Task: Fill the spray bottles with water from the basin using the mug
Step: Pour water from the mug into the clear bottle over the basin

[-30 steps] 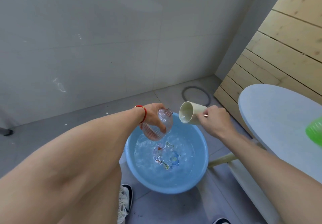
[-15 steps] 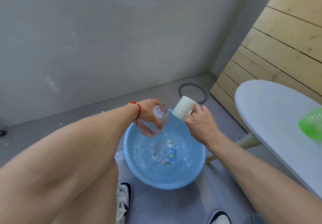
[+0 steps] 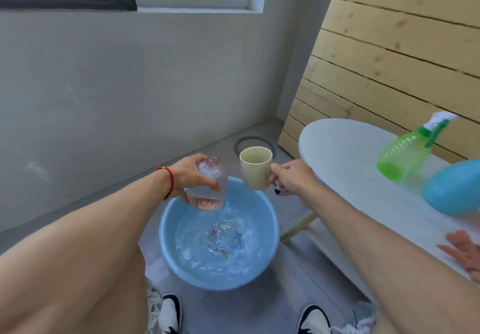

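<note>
- The clear ribbed bottle [image 3: 207, 185] sits in the left hand [image 3: 191, 175], fingers curled round its shoulder, neck open and capless; it seems to hold water in its lower part.
- Just beside that grip, the right hand [image 3: 292, 179] pinches the handle of the cream mug [image 3: 255, 168], held upright.
- Below both grips lies the blue basin [image 3: 171, 245], water rippling.
- Well to the right, a green spray bottle [image 3: 402, 155] and a blue bottle [image 3: 454, 188] stand on the white table [image 3: 337, 146]; how full they are cannot be told.
- Judgement: this bottle looks partly filled, so more scooping and pouring is likely left.

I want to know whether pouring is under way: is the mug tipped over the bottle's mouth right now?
No, the mug is held upright beside the clear bottle, its opening facing up.
</note>
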A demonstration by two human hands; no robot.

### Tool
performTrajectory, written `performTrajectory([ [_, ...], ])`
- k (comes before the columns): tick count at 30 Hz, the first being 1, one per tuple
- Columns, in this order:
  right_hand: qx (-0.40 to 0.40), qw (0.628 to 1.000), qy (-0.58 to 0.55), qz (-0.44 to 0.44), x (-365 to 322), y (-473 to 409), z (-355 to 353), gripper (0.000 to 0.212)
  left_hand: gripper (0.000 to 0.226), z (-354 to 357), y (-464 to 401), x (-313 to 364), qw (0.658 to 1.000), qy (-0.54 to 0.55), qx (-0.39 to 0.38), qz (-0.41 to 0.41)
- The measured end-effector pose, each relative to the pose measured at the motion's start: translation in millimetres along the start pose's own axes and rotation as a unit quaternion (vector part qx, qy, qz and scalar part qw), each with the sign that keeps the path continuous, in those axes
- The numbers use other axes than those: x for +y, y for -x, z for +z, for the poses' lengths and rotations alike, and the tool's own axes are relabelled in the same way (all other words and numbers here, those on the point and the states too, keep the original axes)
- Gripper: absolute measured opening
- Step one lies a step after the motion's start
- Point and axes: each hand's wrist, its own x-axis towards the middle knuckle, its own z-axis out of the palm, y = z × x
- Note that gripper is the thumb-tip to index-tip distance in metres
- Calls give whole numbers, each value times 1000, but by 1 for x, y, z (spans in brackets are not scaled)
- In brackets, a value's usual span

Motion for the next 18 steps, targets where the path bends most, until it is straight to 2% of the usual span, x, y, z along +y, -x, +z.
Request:
performTrajectory([
  [3,57,994,-97,-13,2,17,-38,40,70,9,2,7,999,32,-20,22],
  [8,174,970,-166,-22,29,46,-99,43,67,25,2,18,998,34,-30,49],
  [12,223,969,-105,2,51,55,-123,39,71,36,0,26,996,46,-37,60],
  [16,202,978,-34,25,67,51,-128,43,71,48,-3,31,994,71,-54,61],
  [18,188,981,42,28,69,51,-129,48,75,52,-4,32,993,75,-63,61],
])
